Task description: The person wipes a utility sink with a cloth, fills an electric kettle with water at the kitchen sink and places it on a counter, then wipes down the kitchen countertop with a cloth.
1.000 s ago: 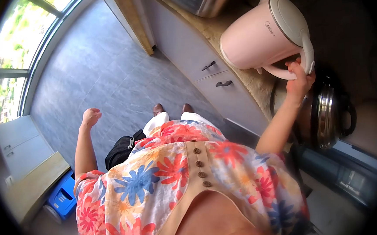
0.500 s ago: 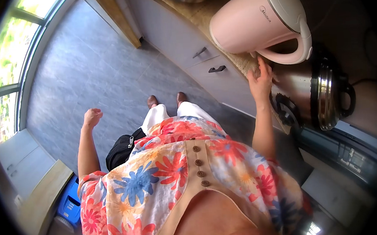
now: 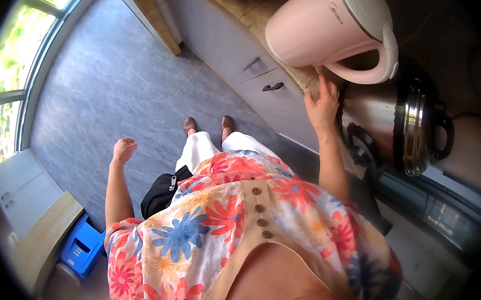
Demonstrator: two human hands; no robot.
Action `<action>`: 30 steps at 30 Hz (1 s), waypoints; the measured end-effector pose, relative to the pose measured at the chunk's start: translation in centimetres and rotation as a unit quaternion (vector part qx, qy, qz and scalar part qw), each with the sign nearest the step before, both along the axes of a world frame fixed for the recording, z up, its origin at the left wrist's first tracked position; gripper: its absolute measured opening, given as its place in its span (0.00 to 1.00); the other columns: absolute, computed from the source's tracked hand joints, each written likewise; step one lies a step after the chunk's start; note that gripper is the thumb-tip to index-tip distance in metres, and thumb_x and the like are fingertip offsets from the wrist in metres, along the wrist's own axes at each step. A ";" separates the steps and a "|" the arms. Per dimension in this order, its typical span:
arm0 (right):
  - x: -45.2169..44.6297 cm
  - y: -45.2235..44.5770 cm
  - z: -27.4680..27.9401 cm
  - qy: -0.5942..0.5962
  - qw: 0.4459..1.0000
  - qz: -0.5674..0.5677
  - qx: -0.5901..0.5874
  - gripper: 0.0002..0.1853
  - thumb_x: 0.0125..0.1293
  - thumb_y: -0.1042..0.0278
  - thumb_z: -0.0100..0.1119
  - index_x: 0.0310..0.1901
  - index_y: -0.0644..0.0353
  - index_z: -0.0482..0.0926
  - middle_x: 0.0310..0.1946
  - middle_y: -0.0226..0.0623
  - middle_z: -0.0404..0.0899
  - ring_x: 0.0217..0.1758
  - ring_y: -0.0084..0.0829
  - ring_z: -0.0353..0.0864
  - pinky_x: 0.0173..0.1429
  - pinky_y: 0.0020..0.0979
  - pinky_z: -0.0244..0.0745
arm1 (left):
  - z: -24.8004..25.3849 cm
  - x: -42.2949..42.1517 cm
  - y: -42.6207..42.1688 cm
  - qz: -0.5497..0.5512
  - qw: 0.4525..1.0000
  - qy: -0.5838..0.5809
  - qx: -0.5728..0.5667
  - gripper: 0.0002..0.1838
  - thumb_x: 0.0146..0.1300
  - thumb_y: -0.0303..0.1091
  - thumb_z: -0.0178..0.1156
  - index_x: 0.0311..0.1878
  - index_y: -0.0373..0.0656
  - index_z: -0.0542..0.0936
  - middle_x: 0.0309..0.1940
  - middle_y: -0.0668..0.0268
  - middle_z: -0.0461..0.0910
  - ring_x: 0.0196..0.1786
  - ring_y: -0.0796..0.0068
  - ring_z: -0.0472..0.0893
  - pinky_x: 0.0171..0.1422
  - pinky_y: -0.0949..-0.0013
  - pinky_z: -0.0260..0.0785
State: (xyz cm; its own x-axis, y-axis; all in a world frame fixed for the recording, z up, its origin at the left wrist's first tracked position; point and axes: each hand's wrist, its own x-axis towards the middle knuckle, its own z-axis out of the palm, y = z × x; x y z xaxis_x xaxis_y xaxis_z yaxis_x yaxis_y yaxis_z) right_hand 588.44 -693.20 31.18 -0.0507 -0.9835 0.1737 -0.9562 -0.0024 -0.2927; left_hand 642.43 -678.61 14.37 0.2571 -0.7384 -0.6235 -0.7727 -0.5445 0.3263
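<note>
My right hand lies at the edge of the stone-patterned counter, just below the pink kettle. Its thumb and fingers are apart, and the fingertips reach close to the kettle's handle; whether they touch it I cannot tell. The kettle has a pale lid and "Midea" on its side. Close beside this hand stands a steel electric cooker with black fittings. Over the floor on the other side hangs my left hand, its fingers loosely curled in, with nothing visible in them.
Below the counter are grey cabinets with dark handles. A blue bin stands at the lower left by a pale-topped cabinet. A black bag hangs at my left side. Grey floor tiles run toward the windows.
My right hand has shifted slightly left along the counter edge. My left hand has moved a little to the right. The whole view has shifted slightly; the kettle still stands in its place.
</note>
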 end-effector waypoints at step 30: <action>-3.4 22.5 -2.6 -0.302 0.932 0.085 0.180 0.12 0.48 0.78 0.55 0.38 0.63 0.76 0.30 0.37 0.77 0.32 0.31 0.76 0.38 0.28 0.72 | -8.4 -10.2 10.0 -0.295 0.955 0.014 -0.005 0.16 0.45 0.43 0.57 0.37 0.46 0.81 0.34 0.56 0.79 0.40 0.57 0.78 0.48 0.63 0.69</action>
State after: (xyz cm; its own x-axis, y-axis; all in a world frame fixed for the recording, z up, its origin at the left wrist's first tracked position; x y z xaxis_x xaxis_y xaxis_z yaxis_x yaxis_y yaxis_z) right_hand 585.08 -670.75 28.61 0.1295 -0.9752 -0.1795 -0.6116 0.0639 -0.7886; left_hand 632.24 -668.60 5.98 -0.2220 -0.7563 -0.6154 -0.9351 -0.0136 0.3540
